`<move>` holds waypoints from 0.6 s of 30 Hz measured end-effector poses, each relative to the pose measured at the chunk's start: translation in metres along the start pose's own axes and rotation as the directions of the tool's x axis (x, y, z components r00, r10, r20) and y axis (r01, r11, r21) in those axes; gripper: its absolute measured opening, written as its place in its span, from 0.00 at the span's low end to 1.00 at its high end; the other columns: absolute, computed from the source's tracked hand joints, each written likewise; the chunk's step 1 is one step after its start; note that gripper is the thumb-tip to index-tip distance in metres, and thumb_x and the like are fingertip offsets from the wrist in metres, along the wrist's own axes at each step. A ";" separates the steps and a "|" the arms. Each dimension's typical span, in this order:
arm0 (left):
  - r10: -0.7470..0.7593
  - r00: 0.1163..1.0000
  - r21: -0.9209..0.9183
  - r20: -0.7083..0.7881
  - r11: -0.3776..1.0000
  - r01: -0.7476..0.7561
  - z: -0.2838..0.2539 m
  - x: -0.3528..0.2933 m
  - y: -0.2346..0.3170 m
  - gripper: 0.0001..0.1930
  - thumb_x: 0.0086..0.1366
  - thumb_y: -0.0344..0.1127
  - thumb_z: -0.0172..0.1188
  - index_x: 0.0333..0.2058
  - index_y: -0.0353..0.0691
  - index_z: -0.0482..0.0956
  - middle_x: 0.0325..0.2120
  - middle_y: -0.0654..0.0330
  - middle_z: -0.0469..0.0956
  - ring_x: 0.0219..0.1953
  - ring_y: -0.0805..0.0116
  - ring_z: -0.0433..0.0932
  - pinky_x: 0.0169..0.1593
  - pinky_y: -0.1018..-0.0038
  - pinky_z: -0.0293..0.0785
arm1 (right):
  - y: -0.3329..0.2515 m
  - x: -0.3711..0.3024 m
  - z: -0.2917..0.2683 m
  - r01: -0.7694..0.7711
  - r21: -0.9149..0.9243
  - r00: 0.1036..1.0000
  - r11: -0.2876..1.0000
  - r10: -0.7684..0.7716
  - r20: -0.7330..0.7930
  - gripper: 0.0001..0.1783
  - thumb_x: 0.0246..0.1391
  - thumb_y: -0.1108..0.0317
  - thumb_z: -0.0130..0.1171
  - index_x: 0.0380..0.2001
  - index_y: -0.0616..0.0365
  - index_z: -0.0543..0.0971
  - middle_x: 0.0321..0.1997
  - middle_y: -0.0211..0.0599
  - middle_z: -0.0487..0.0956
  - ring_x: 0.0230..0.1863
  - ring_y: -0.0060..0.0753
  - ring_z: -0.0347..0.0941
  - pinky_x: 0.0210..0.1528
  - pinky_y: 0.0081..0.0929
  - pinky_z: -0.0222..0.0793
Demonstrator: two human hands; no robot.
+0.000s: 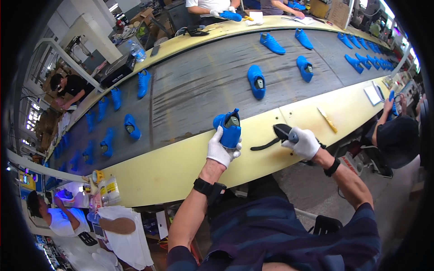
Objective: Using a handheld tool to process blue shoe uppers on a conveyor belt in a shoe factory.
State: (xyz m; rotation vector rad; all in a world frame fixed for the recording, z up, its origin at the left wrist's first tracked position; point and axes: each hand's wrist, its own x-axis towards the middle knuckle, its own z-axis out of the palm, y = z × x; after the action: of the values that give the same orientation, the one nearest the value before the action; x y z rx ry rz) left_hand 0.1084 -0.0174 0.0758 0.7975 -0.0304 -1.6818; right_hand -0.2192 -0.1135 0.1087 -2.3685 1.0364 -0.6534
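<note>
Gloved in white, both hands busy at the near edge of the conveyor belt (pixel 199 86). Left hand (pixel 222 151) closed around the heel of a blue shoe (pixel 229 128), holding it upright on the yellow ledge (pixel 181 162) just this side of the belt, opening turned up and a grey last showing inside. Right hand (pixel 304 142) curled round the grip of a black handheld tool (pixel 281 132), farther right along the same ledge, nose aimed toward the shoe but well apart from it (possibly a scanner or a heat tool; too small to tell). Looks like the working step on this one shoe, with tool not yet applied. Next move calls for bringing tool and shoe together while keeping the left grip steady. More blue shoes (pixel 257 81) lying out on the belt beyond.
</note>
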 end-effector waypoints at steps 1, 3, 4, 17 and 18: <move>-0.029 1.000 0.038 -0.010 0.999 0.029 0.004 0.001 -0.006 0.32 0.76 0.67 0.48 0.55 0.42 0.77 0.39 0.48 0.81 0.30 0.56 0.81 0.26 0.66 0.71 | -0.019 -0.006 -0.008 0.003 0.034 1.000 0.999 -0.003 0.005 0.21 0.50 0.58 0.81 0.31 0.58 0.78 0.22 0.47 0.81 0.25 0.53 0.81 0.30 0.41 0.77; -0.027 0.999 0.073 -0.022 0.997 0.029 0.010 -0.002 -0.012 0.31 0.76 0.66 0.48 0.55 0.43 0.77 0.39 0.49 0.81 0.30 0.57 0.80 0.26 0.66 0.70 | -0.055 -0.004 -0.016 0.164 0.118 0.986 0.979 -0.160 -0.044 0.22 0.48 0.61 0.83 0.31 0.56 0.77 0.22 0.45 0.80 0.24 0.50 0.81 0.28 0.38 0.76; -0.013 1.000 0.112 -0.028 0.994 0.016 0.015 -0.001 -0.015 0.30 0.76 0.66 0.48 0.55 0.44 0.77 0.39 0.50 0.81 0.30 0.58 0.79 0.27 0.66 0.70 | -0.072 0.000 -0.018 0.176 0.156 0.984 0.972 -0.172 -0.040 0.22 0.47 0.63 0.83 0.32 0.57 0.76 0.23 0.47 0.80 0.24 0.51 0.81 0.28 0.39 0.75; -0.065 0.997 -0.040 -0.047 0.997 0.063 0.039 -0.027 -0.003 0.30 0.79 0.64 0.44 0.55 0.43 0.77 0.38 0.49 0.80 0.30 0.57 0.78 0.30 0.64 0.70 | -0.044 0.068 -0.019 -0.171 0.064 0.982 0.983 0.166 0.086 0.24 0.55 0.51 0.76 0.35 0.65 0.82 0.29 0.50 0.83 0.29 0.42 0.81 0.35 0.38 0.75; -0.037 0.999 -0.074 0.023 0.997 0.038 0.023 -0.025 0.003 0.31 0.79 0.64 0.42 0.57 0.41 0.76 0.40 0.47 0.80 0.31 0.55 0.79 0.31 0.63 0.72 | -0.031 0.072 -0.017 -0.236 0.018 0.963 0.972 0.231 0.139 0.25 0.55 0.50 0.75 0.36 0.66 0.82 0.29 0.50 0.83 0.29 0.43 0.81 0.35 0.38 0.75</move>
State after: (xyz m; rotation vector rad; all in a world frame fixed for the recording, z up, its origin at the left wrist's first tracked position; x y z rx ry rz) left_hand 0.1009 -0.0051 0.1068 0.7285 0.0320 -1.7172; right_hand -0.1688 -0.1533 0.1569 -2.1823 1.2095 -0.4136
